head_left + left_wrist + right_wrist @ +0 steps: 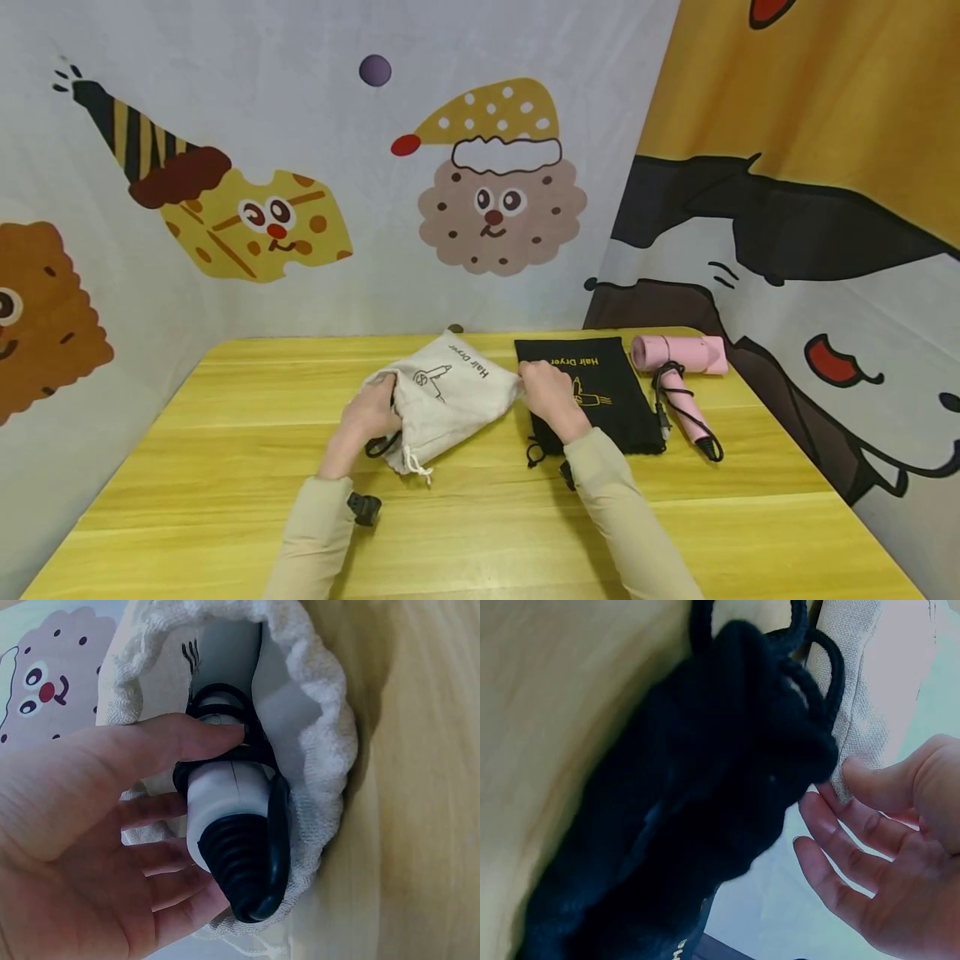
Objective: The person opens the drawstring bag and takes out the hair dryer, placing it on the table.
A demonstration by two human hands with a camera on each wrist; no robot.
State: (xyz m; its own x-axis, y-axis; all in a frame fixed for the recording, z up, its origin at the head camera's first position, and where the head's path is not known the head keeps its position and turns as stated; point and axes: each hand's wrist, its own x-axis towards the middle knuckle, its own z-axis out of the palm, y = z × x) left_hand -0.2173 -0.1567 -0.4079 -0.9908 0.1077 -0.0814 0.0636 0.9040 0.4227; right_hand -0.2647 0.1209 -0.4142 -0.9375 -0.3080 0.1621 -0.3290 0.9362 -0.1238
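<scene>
A white drawstring bag [457, 400], printed "Hair Dryer" with a small drawing, is at the middle of the table. Inside its wide mouth, seen in the left wrist view, lies a pale grey hair dryer [227, 789] with a black cord wound about its handle. My left hand [372, 408] reaches into the mouth and grips that handle, thumb across the cord. With thumb and fingertips, my right hand [553, 396] pinches the bag's right corner. The dryer's head is partly hidden by the cloth.
Just right of the white bag a black drawstring bag [622, 425] lies flat, partly under my right hand. Beyond it rests a pink hair dryer [682, 354], its cord wrapped round the handle. A cartoon-printed curtain [300, 100] stands behind the wooden table [480, 533].
</scene>
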